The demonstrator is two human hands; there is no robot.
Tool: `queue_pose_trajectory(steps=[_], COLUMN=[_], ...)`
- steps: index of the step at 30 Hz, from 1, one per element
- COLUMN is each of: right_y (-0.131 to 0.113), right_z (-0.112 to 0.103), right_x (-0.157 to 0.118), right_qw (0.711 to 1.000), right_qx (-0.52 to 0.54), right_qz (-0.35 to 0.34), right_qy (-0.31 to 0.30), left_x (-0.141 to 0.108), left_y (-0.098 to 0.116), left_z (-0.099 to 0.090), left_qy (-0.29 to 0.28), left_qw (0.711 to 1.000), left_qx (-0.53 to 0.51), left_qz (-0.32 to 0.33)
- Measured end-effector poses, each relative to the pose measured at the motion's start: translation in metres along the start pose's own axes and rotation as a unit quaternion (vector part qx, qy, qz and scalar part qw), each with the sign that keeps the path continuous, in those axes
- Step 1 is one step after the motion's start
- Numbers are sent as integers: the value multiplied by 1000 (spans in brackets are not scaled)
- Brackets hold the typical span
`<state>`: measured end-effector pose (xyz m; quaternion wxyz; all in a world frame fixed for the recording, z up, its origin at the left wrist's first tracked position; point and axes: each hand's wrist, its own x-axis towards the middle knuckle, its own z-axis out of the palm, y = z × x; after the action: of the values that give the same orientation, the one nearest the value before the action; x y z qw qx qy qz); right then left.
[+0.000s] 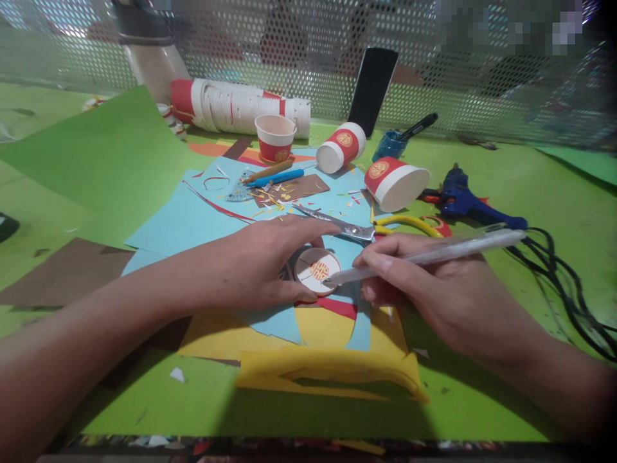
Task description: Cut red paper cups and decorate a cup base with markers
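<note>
A small round white disc (pixel 318 271) with an orange-gold lattice emblem and thin dark lines lies over light blue paper (pixel 168 215). My left hand (pixel 260 263) holds it from the left, thumb at its lower edge and fingers curved over its top. In my right hand (pixel 424 276) is a whitish pen (pixel 463 249), pinched between thumb and fingers, its tip at the disc's lower right part. Yellow-handled scissors (pixel 357 231) lie just behind the disc, between the hands. Paper scraps are scattered beyond them.
Red-and-white paper cups (pixel 341 147) and a row of stacked cups (pixel 241 106) stand or lie behind. A phone (pixel 373 90) leans on the perforated screen. A blue glue gun (pixel 463 196) with black cable is at right. Folded yellow paper (pixel 332 370) lies in front.
</note>
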<state>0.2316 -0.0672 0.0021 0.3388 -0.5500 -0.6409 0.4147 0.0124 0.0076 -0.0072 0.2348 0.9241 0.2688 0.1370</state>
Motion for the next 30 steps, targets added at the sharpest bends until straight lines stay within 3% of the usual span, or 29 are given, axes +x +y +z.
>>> queue_pose_trajectory(steps=[18,30], right_y=[1,2], right_z=[-1,-1], right_x=[1,0], right_qw=[999,999], right_qx=[-20,20], right_qz=[9,27], right_qy=[-26,-6], left_x=[0,-1], left_y=[-1,1], left_z=[-2,-2], left_qy=[-6,-6], left_qw=[1000,1000], left_qx=[-14,-7], left_qz=[1,-3])
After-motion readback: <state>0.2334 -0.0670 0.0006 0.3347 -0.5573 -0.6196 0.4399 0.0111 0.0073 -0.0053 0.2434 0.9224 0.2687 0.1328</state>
